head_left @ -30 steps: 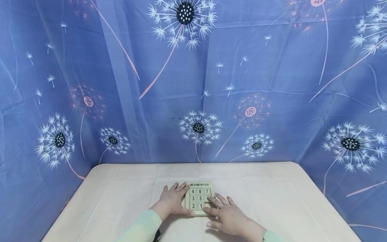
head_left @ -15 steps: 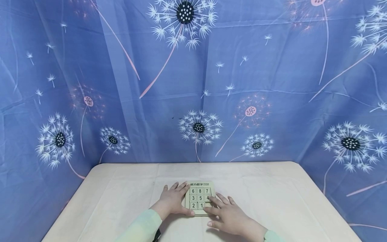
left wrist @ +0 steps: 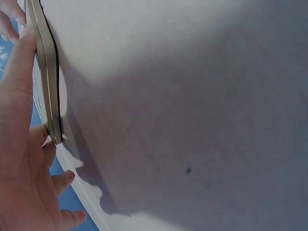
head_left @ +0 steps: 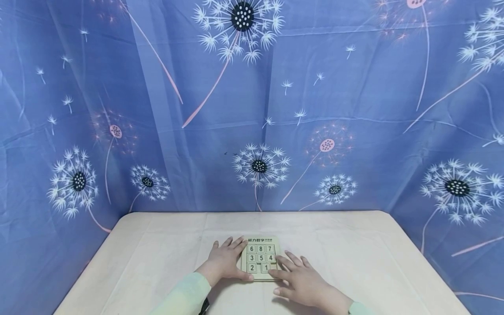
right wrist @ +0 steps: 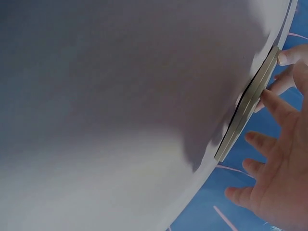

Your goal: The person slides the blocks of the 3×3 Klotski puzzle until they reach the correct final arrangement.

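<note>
A pale green number sliding puzzle lies flat on the table, with dark print along its top. Its rows read 6 8 7, then 3 5 4. Below them are 2 and the 1 tile, which sits between two columns with a gap on either side. My left hand holds the frame at the left, thumb on the near edge and fingers at the upper left side. The right hand has its fingers spread, and the index fingertip touches the 1 tile. Both wrist views show the puzzle's layered edge side-on.
A cream cloth covers the table. Blue fabric with dandelion prints hangs behind it and on both sides. A small dark object shows beside the left sleeve.
The 1 tile has slid right from beneath the 5, and a gap has opened beside the 2. My right hand has shifted slightly right with it. The left hand has stayed in place.
</note>
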`<state>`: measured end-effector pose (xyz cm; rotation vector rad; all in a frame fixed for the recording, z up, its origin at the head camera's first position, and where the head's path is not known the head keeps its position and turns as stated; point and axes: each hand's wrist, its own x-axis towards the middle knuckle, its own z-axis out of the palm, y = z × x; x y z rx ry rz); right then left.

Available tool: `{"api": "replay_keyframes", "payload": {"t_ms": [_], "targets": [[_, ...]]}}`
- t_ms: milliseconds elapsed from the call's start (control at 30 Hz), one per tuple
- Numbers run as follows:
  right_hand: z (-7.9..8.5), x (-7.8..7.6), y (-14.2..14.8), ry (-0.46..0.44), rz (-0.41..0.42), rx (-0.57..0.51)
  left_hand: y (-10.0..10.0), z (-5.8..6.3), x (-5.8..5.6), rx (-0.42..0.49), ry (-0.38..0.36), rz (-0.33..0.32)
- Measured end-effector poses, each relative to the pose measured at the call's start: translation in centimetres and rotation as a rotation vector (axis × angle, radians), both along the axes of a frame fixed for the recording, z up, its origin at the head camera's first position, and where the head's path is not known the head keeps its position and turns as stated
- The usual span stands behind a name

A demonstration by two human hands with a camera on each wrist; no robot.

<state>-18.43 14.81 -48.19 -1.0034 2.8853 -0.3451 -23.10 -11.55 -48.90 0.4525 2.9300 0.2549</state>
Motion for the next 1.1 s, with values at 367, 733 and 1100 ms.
{"api": "replay_keyframes", "payload": {"t_ms": [367,733,1100], "targets": [[0.1,0.1,0.9,0.013,-0.002,0.0,0.0,0.0,0.0,0.003,-0.008,0.001],[0.0,0.0,1.1,0.03,-0.004,0.019,0.0,0.0,-0.1,-0.003,-0.007,-0.009],[0.0,0.0,1.3,0.048,0.009,0.006,-0.1,-0.1,-0.1,-0.004,-0.006,-0.005]]}}
